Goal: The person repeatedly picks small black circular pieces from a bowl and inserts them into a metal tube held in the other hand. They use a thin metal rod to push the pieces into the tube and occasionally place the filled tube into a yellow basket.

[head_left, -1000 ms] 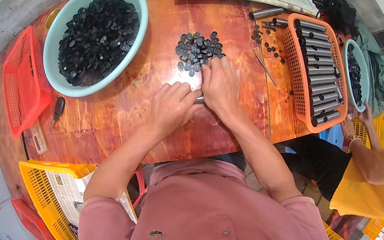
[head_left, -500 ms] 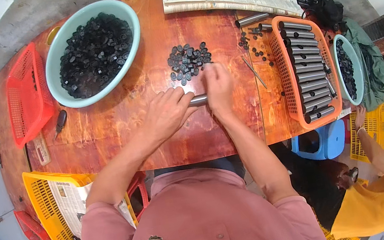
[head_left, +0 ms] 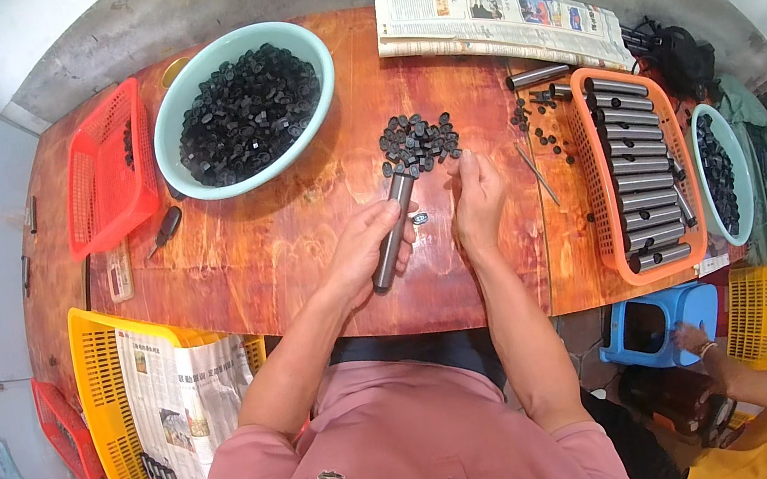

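My left hand [head_left: 367, 250] is wrapped round a dark grey metal tube [head_left: 395, 232], which lies at a slant with its far end touching a loose pile of small black oval plastic caps [head_left: 418, 142]. A single cap [head_left: 420, 219] lies on the table just right of the tube. At the right edge of the pile is my right hand [head_left: 480, 198], its fingers curled and closed beside the nearest caps. Whatever those fingers hold, if anything, is hidden.
A pale green basin [head_left: 330, 86] of black caps stands at the back left, beside a red basket [head_left: 87, 223]. An orange basket [head_left: 612, 242] of tubes is at right, near a thin rod [head_left: 537, 175] and folded newspaper [head_left: 499, 17]. Another person's hand [head_left: 693, 340] touches a blue stool [head_left: 661, 353].
The tube has swung from lying crosswise between both hands to pointing away in my left hand. My right hand has come off it and moved right. The whole view has shifted.
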### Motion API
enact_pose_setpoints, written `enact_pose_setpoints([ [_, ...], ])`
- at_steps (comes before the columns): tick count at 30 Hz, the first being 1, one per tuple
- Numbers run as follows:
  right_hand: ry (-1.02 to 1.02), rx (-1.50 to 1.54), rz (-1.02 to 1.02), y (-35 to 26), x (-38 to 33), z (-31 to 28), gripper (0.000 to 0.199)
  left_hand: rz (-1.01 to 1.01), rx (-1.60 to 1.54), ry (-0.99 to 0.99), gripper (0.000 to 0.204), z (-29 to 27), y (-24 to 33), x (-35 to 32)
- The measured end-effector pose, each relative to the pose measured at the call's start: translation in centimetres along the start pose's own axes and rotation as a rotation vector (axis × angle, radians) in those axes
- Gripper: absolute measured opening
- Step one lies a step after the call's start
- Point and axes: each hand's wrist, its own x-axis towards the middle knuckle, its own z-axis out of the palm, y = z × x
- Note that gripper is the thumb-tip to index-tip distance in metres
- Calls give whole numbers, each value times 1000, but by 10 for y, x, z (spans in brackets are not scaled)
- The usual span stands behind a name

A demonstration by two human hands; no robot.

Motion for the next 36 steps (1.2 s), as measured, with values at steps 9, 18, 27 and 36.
enact_pose_setpoints([
  [9, -111, -84, 70, -7, -3, 1, 22, 83, -215, 10, 43, -14, -1, -2],
  [18, -624, -586, -256, -24, -21, -17, 18, 99, -341, 12, 28, -47, 6, 5],
  [27, -442, -868, -411, -34, 8, 2, 19, 83, -366, -122, 34, -51, 11, 45],
  [36, -493, -886, -373, -32, 3, 5, 27, 92, -421, -238, 34, -53, 6, 45],
])
